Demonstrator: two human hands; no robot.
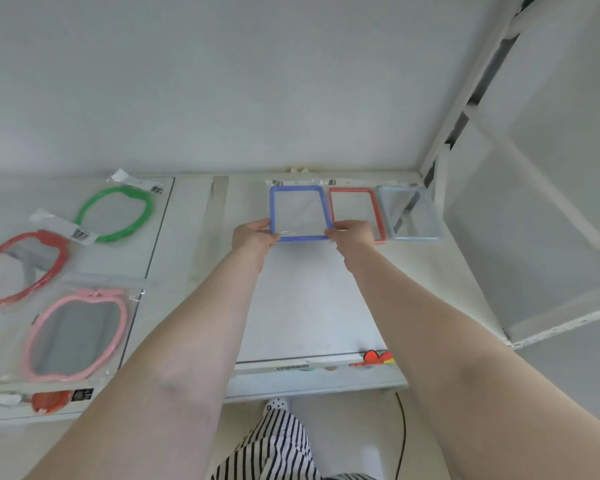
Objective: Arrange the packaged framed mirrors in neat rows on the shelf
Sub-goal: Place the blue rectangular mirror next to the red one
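A blue-framed rectangular mirror (300, 213) in clear packaging lies flat at the back of the white shelf (312, 299). My left hand (255, 237) pinches its near left corner and my right hand (352, 235) pinches its near right corner. Right beside it sit a red-framed mirror (355, 209) and a pale grey-blue framed mirror (409, 214), forming a row along the back wall. On the left shelf section lie three apple-shaped packaged mirrors: green (116, 213), red (23, 266) and pink (77, 336).
A white upright post (465, 105) and side panel close off the shelf on the right. The shelf's front lip carries an orange sticker (374, 358). A red item (51, 400) shows on a lower level at left. A black cable (402, 438) hangs below.
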